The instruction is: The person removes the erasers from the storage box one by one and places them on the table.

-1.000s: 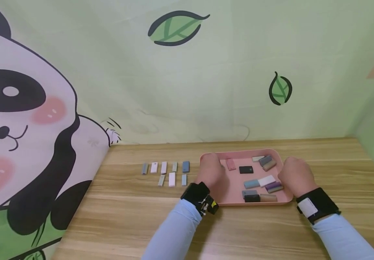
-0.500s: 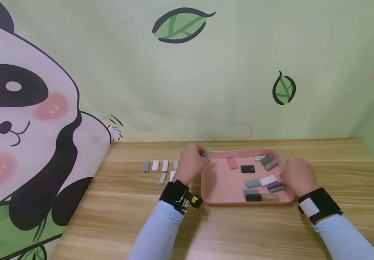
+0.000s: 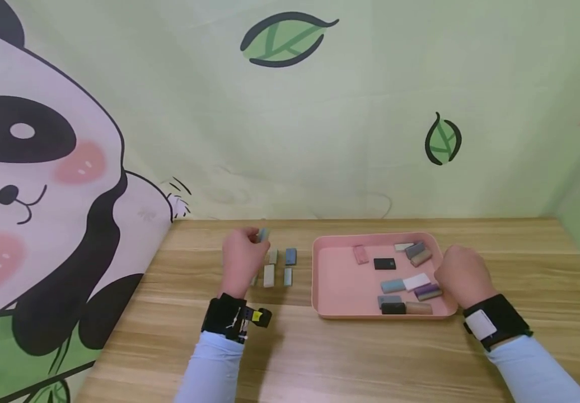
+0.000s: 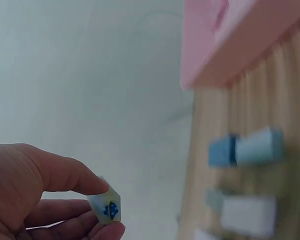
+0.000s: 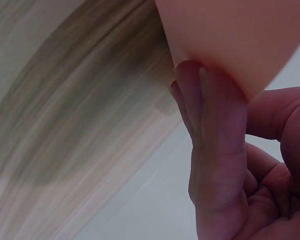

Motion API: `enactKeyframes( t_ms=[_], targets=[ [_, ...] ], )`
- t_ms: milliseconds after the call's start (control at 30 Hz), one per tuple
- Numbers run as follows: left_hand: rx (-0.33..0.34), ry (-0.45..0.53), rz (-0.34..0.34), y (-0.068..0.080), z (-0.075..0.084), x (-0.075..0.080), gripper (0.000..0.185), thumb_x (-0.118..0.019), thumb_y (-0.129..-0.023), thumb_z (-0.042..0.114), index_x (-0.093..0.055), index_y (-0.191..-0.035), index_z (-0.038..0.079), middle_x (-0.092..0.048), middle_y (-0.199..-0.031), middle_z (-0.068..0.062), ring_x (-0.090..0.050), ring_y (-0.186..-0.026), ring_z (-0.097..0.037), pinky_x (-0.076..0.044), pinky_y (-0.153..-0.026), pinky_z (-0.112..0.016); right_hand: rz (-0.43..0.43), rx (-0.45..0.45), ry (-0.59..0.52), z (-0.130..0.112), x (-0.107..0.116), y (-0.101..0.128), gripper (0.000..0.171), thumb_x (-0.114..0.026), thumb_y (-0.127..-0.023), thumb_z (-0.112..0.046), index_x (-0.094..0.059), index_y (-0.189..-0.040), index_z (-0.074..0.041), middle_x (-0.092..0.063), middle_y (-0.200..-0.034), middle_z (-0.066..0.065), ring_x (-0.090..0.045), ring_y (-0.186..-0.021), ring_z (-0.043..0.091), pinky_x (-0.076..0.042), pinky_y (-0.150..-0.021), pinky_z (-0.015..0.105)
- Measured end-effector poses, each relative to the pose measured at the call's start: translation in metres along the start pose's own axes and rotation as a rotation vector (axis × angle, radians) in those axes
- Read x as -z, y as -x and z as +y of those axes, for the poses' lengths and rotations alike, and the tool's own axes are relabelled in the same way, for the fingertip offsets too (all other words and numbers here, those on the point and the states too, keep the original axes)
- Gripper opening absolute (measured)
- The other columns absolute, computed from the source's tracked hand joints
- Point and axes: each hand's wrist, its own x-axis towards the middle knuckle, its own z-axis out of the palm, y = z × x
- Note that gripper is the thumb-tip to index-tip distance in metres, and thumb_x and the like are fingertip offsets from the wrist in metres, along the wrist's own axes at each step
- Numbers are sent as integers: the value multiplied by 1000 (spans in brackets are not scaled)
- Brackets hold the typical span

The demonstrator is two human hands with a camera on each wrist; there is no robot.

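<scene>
Pinching a small pale block [image 4: 110, 206], perhaps an eraser, between thumb and fingertips of the left hand [image 3: 242, 258], left of centre in the head view, near rows of blocks [image 3: 269, 276]. Gripping the right edge of the pink tray [image 3: 342, 285], lower right of the frame, between thumb and fingers of the right hand [image 3: 463, 275].

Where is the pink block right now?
In the head view, the pink block lies inside the pink tray, near its far wall, just left of the farther black block.
</scene>
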Motion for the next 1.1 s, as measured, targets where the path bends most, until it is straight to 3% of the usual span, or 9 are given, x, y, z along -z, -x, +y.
enactKeyframes(
  t_ms=[133, 300, 500, 833, 1100],
  targets=[
    [45, -17, 39, 0, -25, 11, 36, -67, -81, 17, -64, -112, 0, -66, -99, -13, -62, -81, -22, -51, -62, -30, -3, 1, 4, 0, -1, 0, 16, -55, -81, -6, -62, -72, 5, -50, -59, 9, -50, -54, 22, -35, -47, 28],
    [146, -39, 14, 3, -50, 23, 38, -65, -82, 16, -62, -115, -1, -64, -104, -14, -60, -85, -23, -50, -64, -29, -4, 1, 5, -1, 0, 1, 16, -54, -81, -6, -62, -71, 4, -50, -59, 9, -50, -54, 22, -35, -47, 28],
    [128, -150, 29, 7, -76, 22, 29, -69, -78, 18, -69, -100, -1, -68, -94, -14, -60, -75, -21, -47, -59, -27, 8, 17, 12, -3, 1, 3, 16, -54, -80, -5, -61, -69, 4, -52, -60, 10, -50, -54, 22, -35, -47, 29],
    [201, -197, -6, 10, -85, 15, 25, -69, -74, 13, -70, -95, -1, -67, -91, -15, -59, -75, -23, -46, -55, -26, 11, 26, 30, -1, 1, 2, 17, -54, -80, -6, -61, -67, 3, -51, -59, 9, -49, -54, 22, -34, -47, 29],
    [223, -220, -4, 9, -86, 11, 23, -69, -69, 10, -69, -90, 1, -66, -88, -14, -58, -74, -24, -45, -55, -27, 11, 19, 30, 0, 0, 2, 18, -54, -81, -7, -60, -66, 3, -48, -56, 8, -49, -52, 22, -34, -46, 28]
  ],
)
